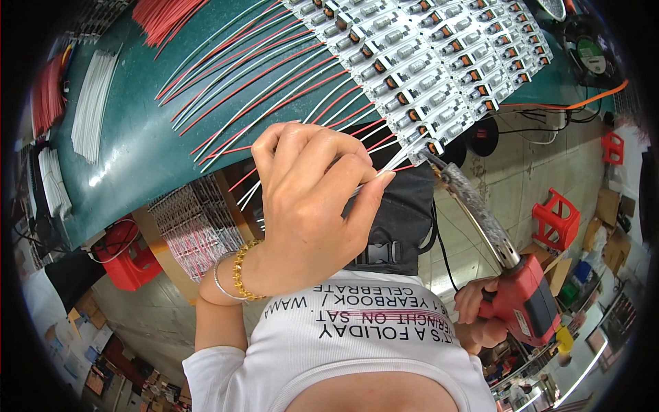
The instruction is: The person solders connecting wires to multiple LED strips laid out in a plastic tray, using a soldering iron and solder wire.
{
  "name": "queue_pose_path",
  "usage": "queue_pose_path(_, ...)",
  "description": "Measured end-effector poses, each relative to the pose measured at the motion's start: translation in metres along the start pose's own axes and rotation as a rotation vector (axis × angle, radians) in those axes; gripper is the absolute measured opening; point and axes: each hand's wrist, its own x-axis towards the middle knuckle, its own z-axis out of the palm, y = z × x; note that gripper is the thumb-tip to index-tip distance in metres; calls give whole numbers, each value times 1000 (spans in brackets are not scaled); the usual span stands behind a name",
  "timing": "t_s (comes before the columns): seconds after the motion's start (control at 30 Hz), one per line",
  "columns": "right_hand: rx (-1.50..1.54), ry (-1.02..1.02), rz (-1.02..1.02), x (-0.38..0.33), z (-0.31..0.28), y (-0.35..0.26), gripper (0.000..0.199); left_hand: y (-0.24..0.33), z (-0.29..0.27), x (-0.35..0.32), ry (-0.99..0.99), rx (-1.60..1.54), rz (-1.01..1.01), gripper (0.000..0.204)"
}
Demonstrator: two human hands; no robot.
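Observation:
My left hand (309, 185) pinches a white wire (397, 159) between thumb and forefinger, its end at the near corner of a white circuit board panel (412, 69). My right hand (477, 316) is wrapped round the handle of a red soldering gun (525, 302). The gun's hot tip (429, 156) touches or nearly touches the panel's corner, beside the wire end; the exact contact is too small to tell. Rows of small components sit on the panel. Red and white wires (268, 86) fan out leftward from its left edge, some passing behind my left hand.
A green table (158, 130) carries the panel, a bundle of white wires (95, 103) and red wires (161, 20). Below its edge, a box of wired boards (195, 220) stands near a red stool (127, 257). Another red stool (556, 220), cables and a solder reel (590, 55) lie right.

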Motion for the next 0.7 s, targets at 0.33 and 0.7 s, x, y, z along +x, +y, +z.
queue_pose_path(0.33, -35, -65, 33, 0, 4, -7, 81, -1, 0, -1, 16, 12, 6, 16)
queue_pose_path(0.7, -54, 121, 56, 1, 10, -3, 80, -1, 1, 0, 15, 3, 5, 16)
